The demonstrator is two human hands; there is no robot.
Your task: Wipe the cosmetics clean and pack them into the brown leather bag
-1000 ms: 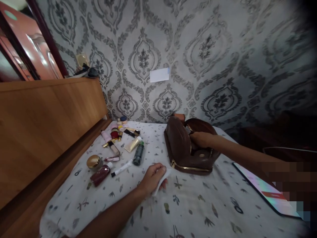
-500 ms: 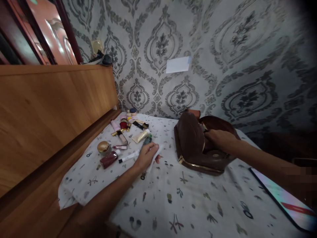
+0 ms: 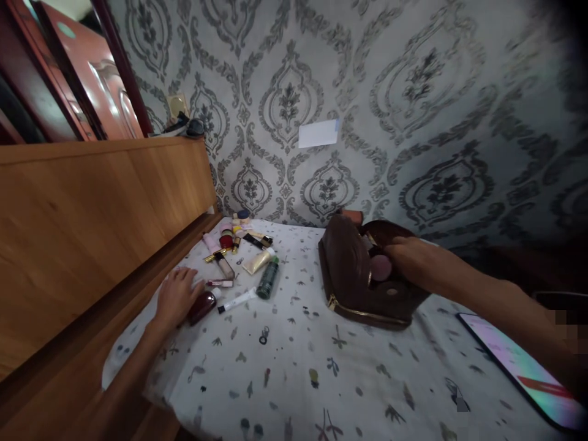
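My left hand (image 3: 175, 297) reaches over the left edge of the cloth, its fingers curled over the spot of the gold-lidded jar, which it hides. Beside its fingertips lies a dark red bottle (image 3: 202, 307). My right hand (image 3: 411, 257) is inside the open mouth of a brown leather bag (image 3: 344, 263). A round, dull pink item (image 3: 381, 267) shows right at its fingers, which seem closed on it; their tips are hidden. Between the hands lie a green bottle (image 3: 267, 278), a cream tube (image 3: 258, 261) and a slim white tube (image 3: 237, 301) with a black cap.
Several cosmetics, including a red jar (image 3: 226, 241) and black tubes (image 3: 257, 241), cluster at the back left. A phone (image 3: 523, 370) with a lit screen lies at right. A wooden panel (image 3: 105, 202) borders the left, and a patterned wall (image 3: 275, 122) stands behind.
My left hand has moved left from beside the green bottle to the gold-lidded jar; the white thing in it is out of sight. My right hand has shifted slightly, and the pink item now shows.
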